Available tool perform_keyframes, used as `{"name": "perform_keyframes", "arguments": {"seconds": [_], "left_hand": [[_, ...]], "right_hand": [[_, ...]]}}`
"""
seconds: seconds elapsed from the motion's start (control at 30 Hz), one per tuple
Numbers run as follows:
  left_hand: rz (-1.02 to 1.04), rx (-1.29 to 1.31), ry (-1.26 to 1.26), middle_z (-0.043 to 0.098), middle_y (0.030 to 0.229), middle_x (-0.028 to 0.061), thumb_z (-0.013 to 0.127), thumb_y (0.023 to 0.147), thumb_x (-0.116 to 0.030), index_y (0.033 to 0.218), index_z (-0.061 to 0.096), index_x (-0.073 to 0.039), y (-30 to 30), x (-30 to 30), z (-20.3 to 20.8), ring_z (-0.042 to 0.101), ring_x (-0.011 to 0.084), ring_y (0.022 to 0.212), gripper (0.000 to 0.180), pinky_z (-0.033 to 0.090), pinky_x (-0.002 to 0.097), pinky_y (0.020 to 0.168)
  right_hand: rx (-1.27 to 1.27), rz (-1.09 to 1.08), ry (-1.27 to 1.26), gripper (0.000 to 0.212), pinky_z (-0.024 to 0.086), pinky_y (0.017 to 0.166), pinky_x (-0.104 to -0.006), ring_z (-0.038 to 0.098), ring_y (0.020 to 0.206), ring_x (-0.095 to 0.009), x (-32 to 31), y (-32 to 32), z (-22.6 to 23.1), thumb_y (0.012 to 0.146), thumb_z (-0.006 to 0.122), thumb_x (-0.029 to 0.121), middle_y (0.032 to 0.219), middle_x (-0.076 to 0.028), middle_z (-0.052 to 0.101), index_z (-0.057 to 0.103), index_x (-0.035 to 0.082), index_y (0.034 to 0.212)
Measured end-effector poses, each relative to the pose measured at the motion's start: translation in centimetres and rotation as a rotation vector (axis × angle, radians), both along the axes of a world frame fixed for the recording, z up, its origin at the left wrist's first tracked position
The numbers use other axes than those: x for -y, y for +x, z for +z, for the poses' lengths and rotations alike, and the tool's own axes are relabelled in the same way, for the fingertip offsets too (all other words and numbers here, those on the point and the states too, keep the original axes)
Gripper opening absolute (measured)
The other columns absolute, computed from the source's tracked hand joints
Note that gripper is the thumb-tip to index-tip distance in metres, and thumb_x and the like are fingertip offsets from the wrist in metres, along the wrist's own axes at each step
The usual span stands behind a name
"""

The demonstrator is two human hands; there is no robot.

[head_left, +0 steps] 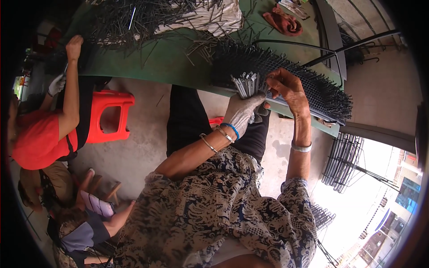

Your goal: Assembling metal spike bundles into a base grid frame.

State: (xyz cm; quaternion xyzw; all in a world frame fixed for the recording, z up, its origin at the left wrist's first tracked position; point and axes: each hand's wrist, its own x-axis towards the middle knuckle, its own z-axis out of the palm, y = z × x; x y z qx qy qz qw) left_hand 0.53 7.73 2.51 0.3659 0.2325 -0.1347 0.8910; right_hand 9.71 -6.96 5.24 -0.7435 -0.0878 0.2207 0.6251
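My left hand (241, 110), in a pale glove, is closed around a bundle of thin silvery metal rods (246, 82) whose ends stick up above the fist. Just right of it my right hand (287, 88) is bare, its thumb and fingers drawn together in a pinch. Whatever lies between those fingertips is too small to make out. Behind both hands a long black rack (308, 96) with rows of small holes rests on the green table (152, 64). Dark, hook-ended rods (330, 100) stand in many of its holes.
Loose dark rods (129, 20) lie heaped on a white sack (225, 18) at the far side. A reddish cloth (283, 22) sits beyond the rack. Left are a red plastic stool (109, 117) and a co-worker in a red shirt (40, 140). Black wire racks (343, 163) stand at right.
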Motion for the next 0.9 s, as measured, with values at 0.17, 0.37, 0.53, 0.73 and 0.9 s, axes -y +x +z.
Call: {"name": "perform_keyframes", "arguments": {"seconds": [0.17,0.37,0.53,0.73,0.9], "left_hand": [[-0.028,-0.079,0.069,0.07,0.076,0.0035,0.068,0.089,-0.018,0.099,0.068,-0.005,0.1,0.1,-0.4,0.062,0.0059,0.056,0.017,0.044,0.0184,0.042],[-0.002,-0.075,0.063,0.07,0.077,0.0041,0.067,0.089,-0.019,0.1,0.068,-0.005,0.0,0.0,-0.5,0.062,0.0065,0.056,0.018,0.045,0.0184,0.043],[0.01,-0.077,0.101,0.071,0.078,0.0043,0.066,0.09,-0.02,0.101,0.067,-0.005,0.1,0.2,-0.6,0.064,0.0076,0.057,0.019,0.045,0.0185,0.043],[-0.069,-0.077,0.103,0.071,0.079,0.0057,0.068,0.089,-0.021,0.102,0.066,-0.005,-0.1,-0.2,-0.5,0.065,0.0086,0.056,0.021,0.046,0.0196,0.044],[-0.091,-0.04,0.094,0.071,0.078,0.0066,0.069,0.088,-0.023,0.1,0.067,-0.004,0.1,0.0,-1.5,0.061,0.0085,0.051,0.022,0.045,0.0209,0.043]], "right_hand": [[0.177,0.111,-0.13,0.013,0.046,0.059,-0.0226,0.054,0.062,-0.008,0.2,-0.1,-0.3,0.088,0.066,0.009,0.072,-0.001,0.059,0.065,-0.001,0.097],[0.091,0.041,-0.083,0.015,0.047,0.059,-0.0229,0.055,0.062,-0.009,0.0,-0.6,0.4,0.089,0.064,0.008,0.071,-0.003,0.06,0.066,-0.003,0.098],[0.071,0.038,-0.091,0.016,0.049,0.059,-0.0237,0.059,0.062,-0.01,0.3,-0.5,0.2,0.09,0.063,0.009,0.072,-0.004,0.062,0.065,-0.004,0.1],[0.051,0.011,-0.078,0.016,0.054,0.064,-0.0258,0.065,0.066,-0.013,1.3,-0.5,0.7,0.092,0.06,0.009,0.076,-0.006,0.064,0.064,-0.004,0.102],[0.133,-0.064,-0.109,0.016,0.055,0.065,-0.0268,0.065,0.068,-0.013,2.1,-0.1,1.7,0.093,0.06,0.009,0.08,-0.006,0.065,0.064,-0.004,0.1]]}}
